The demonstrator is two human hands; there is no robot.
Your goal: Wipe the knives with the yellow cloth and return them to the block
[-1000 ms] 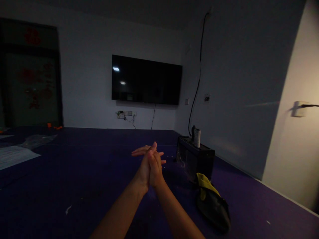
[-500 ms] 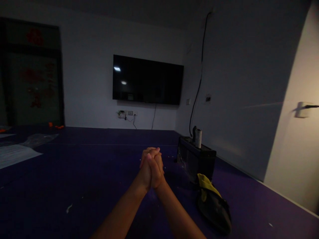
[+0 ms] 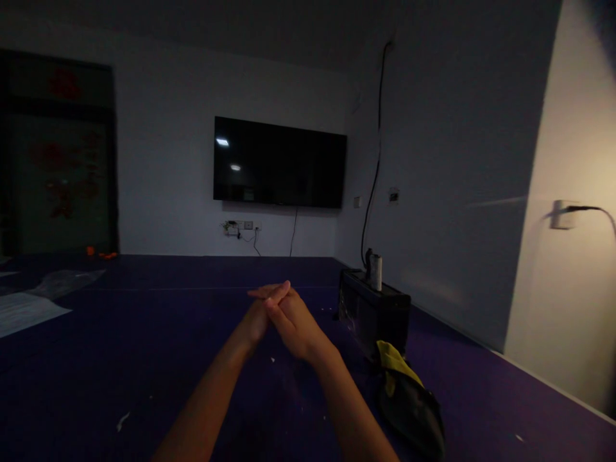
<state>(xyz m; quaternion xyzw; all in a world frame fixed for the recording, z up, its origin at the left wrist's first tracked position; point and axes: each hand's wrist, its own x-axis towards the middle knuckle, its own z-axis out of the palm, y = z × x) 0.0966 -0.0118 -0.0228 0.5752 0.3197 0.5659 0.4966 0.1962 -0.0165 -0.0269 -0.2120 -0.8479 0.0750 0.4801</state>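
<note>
Left hand [image 3: 256,321] touches the right hand [image 3: 297,322] beside it.

I face a dim wall [image 3: 163,160] with a dark television [image 3: 279,167]. Purple floor [image 3: 183,327] lies before me, warm light [image 3: 594,170] at right.

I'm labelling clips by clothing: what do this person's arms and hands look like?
The left forearm and right forearm show no sleeves. The left hand and right hand are ungloved; no watch, bracelet or ring is visible in the dim light.

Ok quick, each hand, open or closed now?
Left hand: partly hidden, can't tell open or closed.
Right hand: against the left, can't tell open or closed.
</note>
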